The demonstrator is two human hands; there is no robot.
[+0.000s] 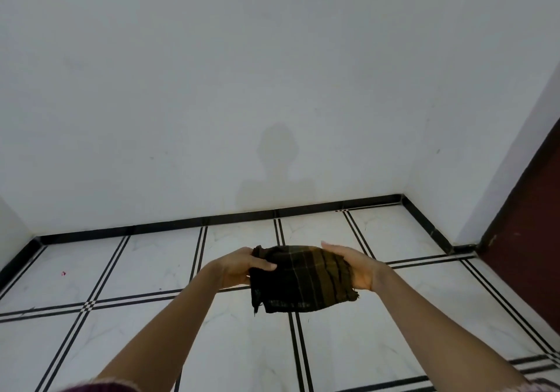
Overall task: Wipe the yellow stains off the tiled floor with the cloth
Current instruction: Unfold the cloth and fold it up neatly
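A dark checked cloth (300,279), brown-black with thin pale lines, is folded into a thick pad and held in the air above the floor. My left hand (239,267) grips its left edge, thumb on top. My right hand (354,266) cups its right side from underneath, fingers stretched along the far edge. Below lies the white marble-look tiled floor (145,267) with double black lines between tiles. I see no yellow stain on the visible tiles; the cloth and my arms hide part of the floor.
A plain white wall (272,88) stands ahead, with a black skirting strip (212,220) at its foot. A dark red-brown door or panel (530,255) fills the right side. A tiny red speck (63,273) lies on a left tile.
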